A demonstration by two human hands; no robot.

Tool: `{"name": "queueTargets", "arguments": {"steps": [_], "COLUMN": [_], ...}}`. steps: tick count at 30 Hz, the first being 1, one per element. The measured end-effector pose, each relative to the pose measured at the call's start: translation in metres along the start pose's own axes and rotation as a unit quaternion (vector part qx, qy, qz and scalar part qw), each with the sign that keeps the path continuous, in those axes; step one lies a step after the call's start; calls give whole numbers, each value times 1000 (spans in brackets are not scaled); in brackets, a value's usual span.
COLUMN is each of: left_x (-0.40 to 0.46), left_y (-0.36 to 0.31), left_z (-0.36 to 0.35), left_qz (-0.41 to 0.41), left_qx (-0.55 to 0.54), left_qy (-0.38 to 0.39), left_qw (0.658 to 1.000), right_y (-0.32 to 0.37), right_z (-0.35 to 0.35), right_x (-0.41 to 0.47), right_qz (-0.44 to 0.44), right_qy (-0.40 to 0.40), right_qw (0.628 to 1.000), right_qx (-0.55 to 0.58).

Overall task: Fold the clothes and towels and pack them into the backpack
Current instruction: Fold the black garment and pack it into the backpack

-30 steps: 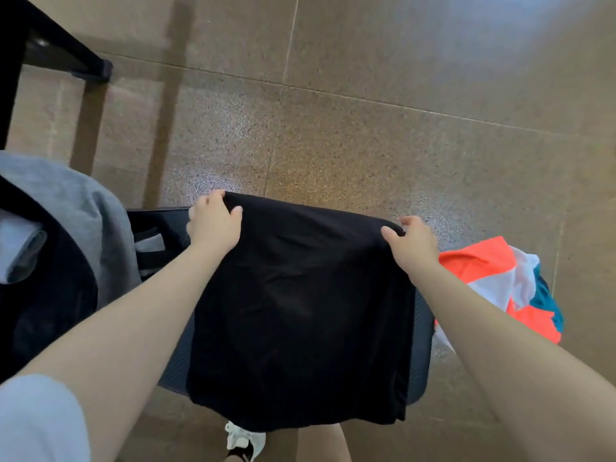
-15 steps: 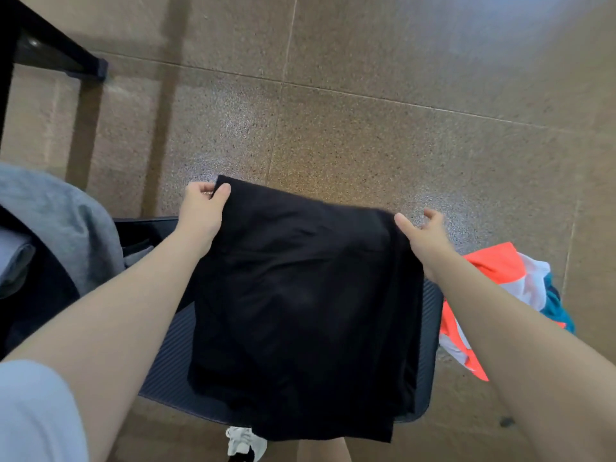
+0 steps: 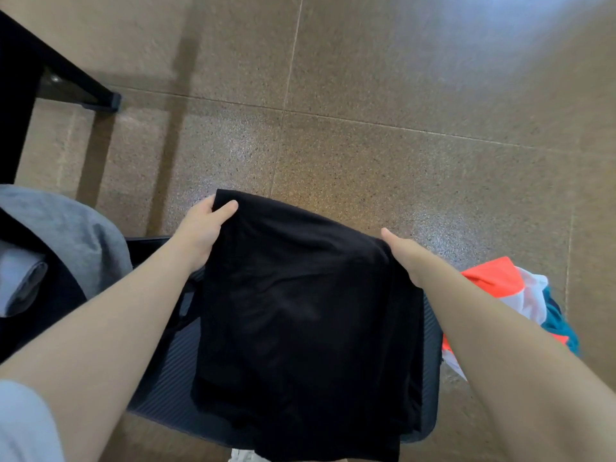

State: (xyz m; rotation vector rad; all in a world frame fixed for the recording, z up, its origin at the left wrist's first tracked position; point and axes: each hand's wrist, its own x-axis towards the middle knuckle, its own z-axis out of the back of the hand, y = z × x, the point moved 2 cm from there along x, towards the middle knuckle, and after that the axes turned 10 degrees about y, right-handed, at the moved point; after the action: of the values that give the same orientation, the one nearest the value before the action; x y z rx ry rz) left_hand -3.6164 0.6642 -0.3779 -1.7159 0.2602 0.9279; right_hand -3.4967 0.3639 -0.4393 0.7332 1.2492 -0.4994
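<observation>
Holding black garment (image 3: 306, 305) between hands, left hand (image 3: 203, 228), right hand (image 3: 405, 255)

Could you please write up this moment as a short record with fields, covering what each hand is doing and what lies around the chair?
held item: black garment, hanging from its top edge over the chair seat
left hand: left hand grips the upper left corner, thumb on top
right hand: right hand holds the upper right corner; its fingers are hidden behind the cloth
to the left: grey garment draped over something dark
to the right: orange, white and teal cloth beside the chair
floor: brown speckled tiles
backpack: cannot identify it for certain
</observation>
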Motion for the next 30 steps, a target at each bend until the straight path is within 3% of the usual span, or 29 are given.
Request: {"name": "queueTargets", "arguments": {"steps": [3,7,9,13,20,24,27,30], "left_x": [6,10,6,-6,-57,-108,-147,-177], "left_y": [8,15,13,-8,-54,-43,-9,41], "left_z": [-1,2,3,4,10,14,19,30], "left_qz": [-28,-54,-65,-92,-151,-162,-139,-101], "left_qx": [-33,-74,-83,-32,187,343,328,303], "left_qy": [-8,-16,-32,-65,-49,-52,-11,-9], "left_qw": [999,996,994,993,969,924,934,948], "right_y": [3,5,8,17,18,-23,-76,-134], "right_z": [-4,3,11,28,48,35,12,-15], "right_x": [8,18,12,-26,-123,-164,-183,-181], "right_qz": [-37,-28,19,166,344,324,297,260], "right_qy": [2,-2,-23,12,-101,-210,-268,-265], "right_qw": [999,998,990,952,932,916,894,915], "right_qx": [-33,63,135,256,59,-107,-201,-158]}}
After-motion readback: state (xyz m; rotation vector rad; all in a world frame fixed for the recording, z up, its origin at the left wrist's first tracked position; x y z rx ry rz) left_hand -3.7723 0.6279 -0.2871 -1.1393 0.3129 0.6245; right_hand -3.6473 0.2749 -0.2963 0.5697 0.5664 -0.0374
